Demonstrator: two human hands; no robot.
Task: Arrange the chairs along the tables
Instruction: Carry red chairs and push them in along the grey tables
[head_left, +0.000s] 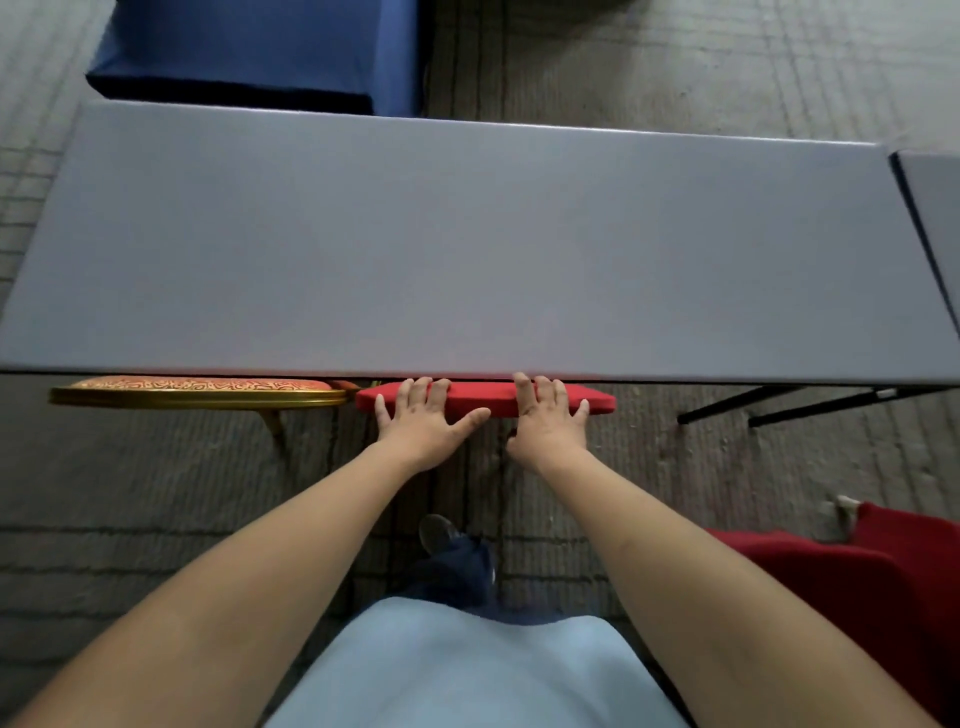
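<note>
A red-covered chair (493, 398) stands tucked under the near edge of a long grey table (467, 249); only the top of its backrest shows. My left hand (423, 423) and my right hand (545, 423) both lie on that backrest, fingers straight over its top and thumbs spread along its near side. To the left, a chair with a gold frame and an orange patterned cushion (197, 391) is also tucked under the same edge.
A second grey table (935, 208) adjoins at the right. A blue-covered chair (249, 52) stands beyond the table's far edge. Another red-covered chair (857, 597) is on the carpet at my lower right. Black table legs (753, 405) show at the right.
</note>
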